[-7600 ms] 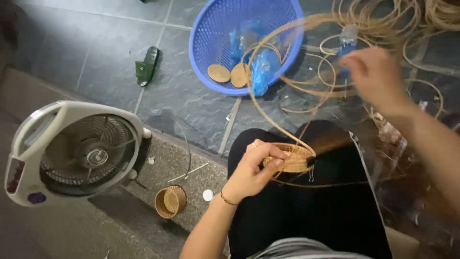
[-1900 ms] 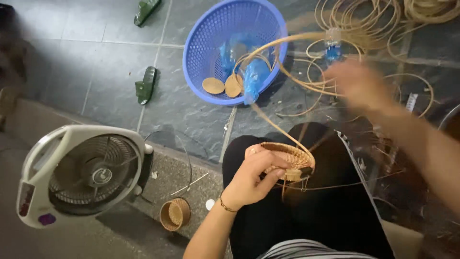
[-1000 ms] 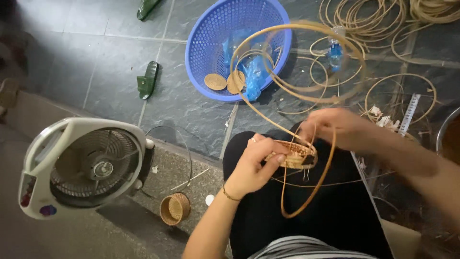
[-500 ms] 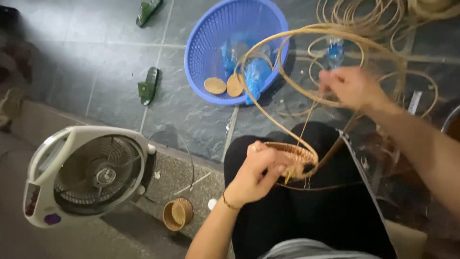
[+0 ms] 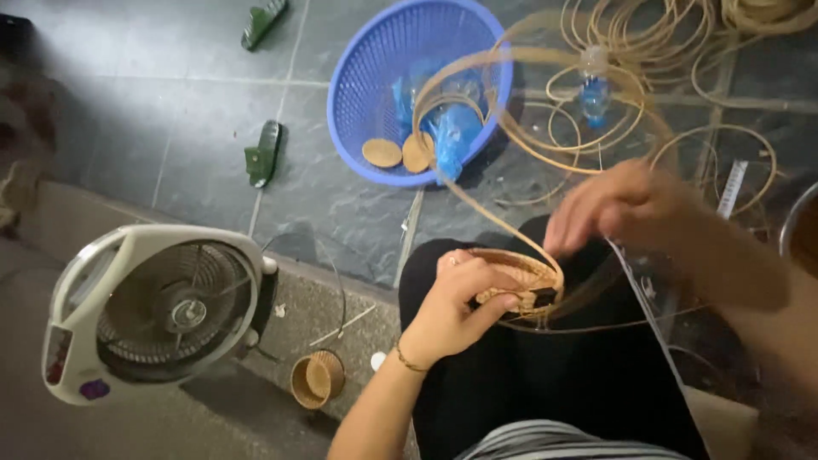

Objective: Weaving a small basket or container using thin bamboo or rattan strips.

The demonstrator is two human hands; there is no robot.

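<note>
My left hand [image 5: 456, 307] grips a small, partly woven rattan basket [image 5: 520, 278] over my lap, thumb across its rim. My right hand [image 5: 622, 209], blurred by motion, hovers just above and to the right of the basket, its fingers pinched on a long rattan strand [image 5: 477, 200]. The strand runs from the basket up in a wide loop in front of the blue basket. I sit in black trousers.
A blue plastic basket [image 5: 366, 94] with wooden discs and blue bags lies on the tiled floor ahead. Coils of rattan [image 5: 648, 51] and a water bottle [image 5: 594, 85] lie at the upper right. A white fan [image 5: 153, 311], a small finished woven cup [image 5: 317, 379] and two green sandals are on the left.
My right hand has come back down from the far side toward the basket, drawing the strand's loop with it. The left hand keeps the basket in place.
</note>
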